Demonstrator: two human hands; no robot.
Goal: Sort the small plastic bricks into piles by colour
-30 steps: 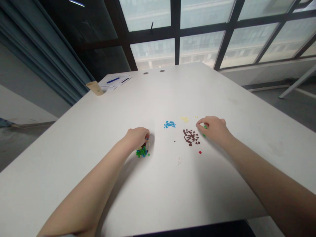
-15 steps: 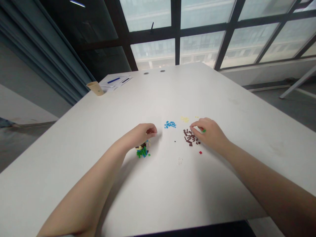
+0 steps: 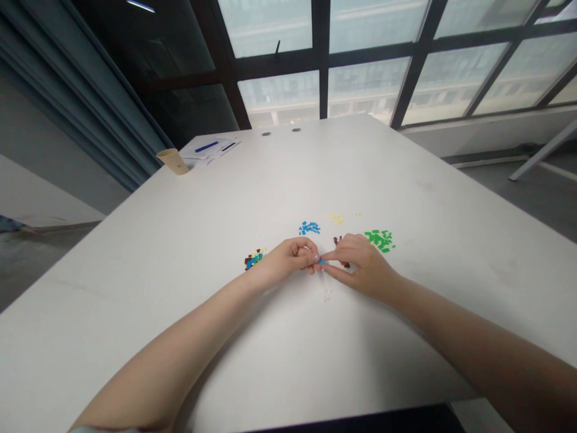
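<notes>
My left hand (image 3: 295, 257) and my right hand (image 3: 360, 260) meet above the middle of the white table. Fingertips of both hands pinch around a small blue toy brick (image 3: 321, 261); what else they may hold is too small to make out. Behind my left wrist lies a mixed pile of small bricks (image 3: 253, 260), partly covered by the forearm. Brown bricks (image 3: 338, 240) show around my right hand, which hides most of them. Just beyond that hand spread green bricks (image 3: 381, 240). Blue bricks (image 3: 309, 228) and pale yellow bricks (image 3: 336, 219) lie farther back.
A few tiny pale pieces (image 3: 327, 296) lie nearer to me. At the table's far left are a paper cup (image 3: 173, 161) and papers (image 3: 193, 155) with a blue pen (image 3: 206, 147) on top. Windows rise behind the far edge.
My left hand has come right, away from the mixed pile. My right hand has moved left and down, uncovering the green bricks. Both now meet at a blue brick.
</notes>
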